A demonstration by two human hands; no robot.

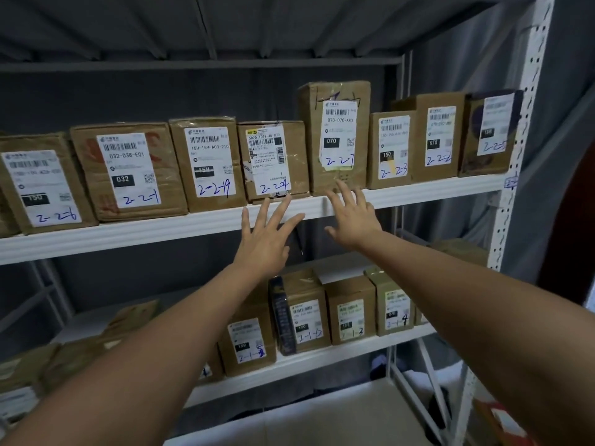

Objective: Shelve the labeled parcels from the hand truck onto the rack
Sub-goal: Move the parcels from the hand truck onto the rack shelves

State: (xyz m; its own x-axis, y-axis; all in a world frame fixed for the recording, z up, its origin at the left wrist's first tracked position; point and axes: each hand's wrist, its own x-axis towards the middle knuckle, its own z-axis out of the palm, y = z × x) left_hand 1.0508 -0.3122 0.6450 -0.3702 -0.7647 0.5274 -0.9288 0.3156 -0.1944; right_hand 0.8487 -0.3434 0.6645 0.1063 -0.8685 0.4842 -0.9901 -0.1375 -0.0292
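Note:
A white metal rack [161, 228] faces me. Its upper shelf carries a row of brown labeled parcels. My left hand [269, 235] reaches up with spread, straight fingers just below the parcel marked 2-2-4 [273, 159], fingertips at the shelf's front edge. My right hand [352, 217] is also spread open, its fingertips at the bottom of the tall parcel marked 2-2-7 [338, 136]. Neither hand holds anything. The hand truck is out of view.
More parcels stand left [128, 170] and right [441, 136] on the same shelf. The lower shelf [322, 355] holds several labeled parcels, such as 2-1-4 [394, 305]. The perforated rack upright [515, 188] stands at the right, with grey curtain behind.

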